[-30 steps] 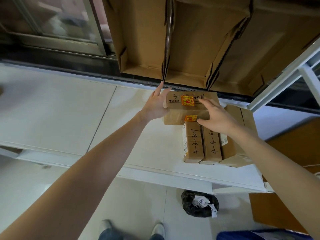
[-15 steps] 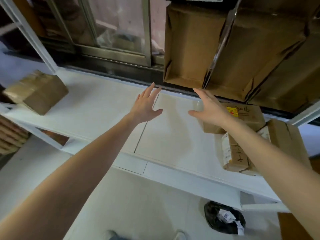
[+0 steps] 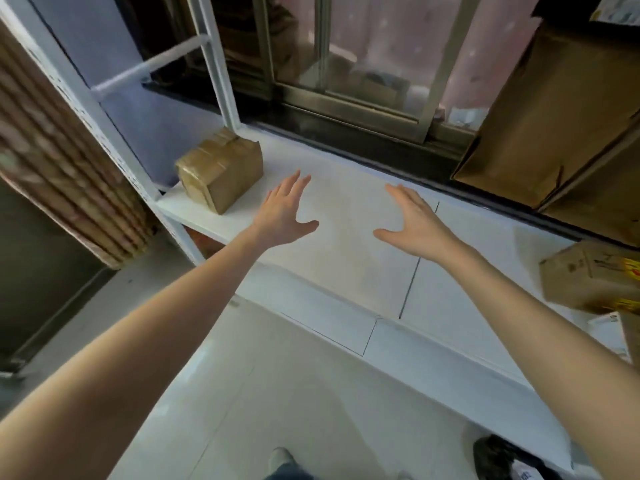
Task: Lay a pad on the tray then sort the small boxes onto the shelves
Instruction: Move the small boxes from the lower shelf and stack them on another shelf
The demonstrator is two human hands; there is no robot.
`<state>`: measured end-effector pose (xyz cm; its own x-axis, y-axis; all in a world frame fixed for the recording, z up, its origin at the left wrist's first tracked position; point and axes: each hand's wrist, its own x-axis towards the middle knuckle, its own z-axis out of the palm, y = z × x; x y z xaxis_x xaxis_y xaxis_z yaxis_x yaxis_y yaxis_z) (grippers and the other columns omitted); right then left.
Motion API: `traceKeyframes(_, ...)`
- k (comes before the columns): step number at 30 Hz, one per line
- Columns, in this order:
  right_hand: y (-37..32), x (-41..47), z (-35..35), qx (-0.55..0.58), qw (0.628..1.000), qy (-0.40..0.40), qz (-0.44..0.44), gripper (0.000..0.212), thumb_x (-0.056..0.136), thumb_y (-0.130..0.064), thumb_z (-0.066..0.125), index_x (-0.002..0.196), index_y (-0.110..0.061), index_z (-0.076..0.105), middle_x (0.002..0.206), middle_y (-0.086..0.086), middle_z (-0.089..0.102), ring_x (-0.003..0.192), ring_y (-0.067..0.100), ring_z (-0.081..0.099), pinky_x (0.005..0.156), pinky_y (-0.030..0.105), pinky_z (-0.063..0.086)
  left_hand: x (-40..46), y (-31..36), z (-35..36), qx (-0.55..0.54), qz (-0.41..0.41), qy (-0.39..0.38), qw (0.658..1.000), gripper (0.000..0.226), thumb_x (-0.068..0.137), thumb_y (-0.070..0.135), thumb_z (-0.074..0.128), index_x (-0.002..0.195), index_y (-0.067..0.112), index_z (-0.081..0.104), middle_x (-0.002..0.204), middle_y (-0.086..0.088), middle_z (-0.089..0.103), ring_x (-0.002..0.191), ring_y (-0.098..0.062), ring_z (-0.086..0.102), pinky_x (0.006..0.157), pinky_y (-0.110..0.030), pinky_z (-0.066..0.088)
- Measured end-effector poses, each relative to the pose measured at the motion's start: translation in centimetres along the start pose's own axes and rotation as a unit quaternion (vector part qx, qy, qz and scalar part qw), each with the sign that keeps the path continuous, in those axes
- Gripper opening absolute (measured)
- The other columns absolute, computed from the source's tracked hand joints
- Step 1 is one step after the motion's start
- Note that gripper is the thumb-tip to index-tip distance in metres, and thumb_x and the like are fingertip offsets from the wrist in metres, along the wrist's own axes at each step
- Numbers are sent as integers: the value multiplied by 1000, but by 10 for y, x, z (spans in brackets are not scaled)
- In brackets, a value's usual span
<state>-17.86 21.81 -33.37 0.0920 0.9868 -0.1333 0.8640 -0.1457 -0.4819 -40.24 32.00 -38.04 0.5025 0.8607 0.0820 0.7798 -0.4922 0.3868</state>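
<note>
A white shelf (image 3: 349,251) runs from the left post to the right edge. My left hand (image 3: 284,213) and my right hand (image 3: 414,225) hover above its middle, both empty with fingers spread. A small tape-wrapped cardboard box (image 3: 221,169) rests at the shelf's left end, a short way left of my left hand. At the far right edge sits another small box (image 3: 588,275) with a yellow sticker, partly cut off, well clear of my right hand.
The white shelf frame post (image 3: 104,123) rises at the left, with stacked corrugated cardboard (image 3: 59,168) beyond it. Large flattened cartons (image 3: 554,112) lean at the upper right. A window (image 3: 363,53) lies behind the shelf. A black bag (image 3: 502,459) sits on the floor.
Both hands have let go of the stickered box at the right and swung left along the shelf. The view has turned left, bringing the taped box closer.
</note>
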Motion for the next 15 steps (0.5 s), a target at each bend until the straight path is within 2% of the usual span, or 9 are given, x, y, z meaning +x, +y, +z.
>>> traceKeyframes(9,-102,79,57,2,998,-42,-53,83,85,-33,65,149,-21,14,159,4,9,146,22,13,115,40,24,-12,-130,-41,-7,-56,32,998,91,78,39,71,148,13,19,157,-14,17,143,-36,18,114,-54,23)
traceKeyframes(15,-159,146,85,16,994,-61,-92,84,84,-31,65,150,-23,12,159,0,6,147,19,9,114,40,24,7,-202,-67,17,-118,36,992,102,74,47,72,149,16,11,158,-13,9,146,-33,9,117,-53,14)
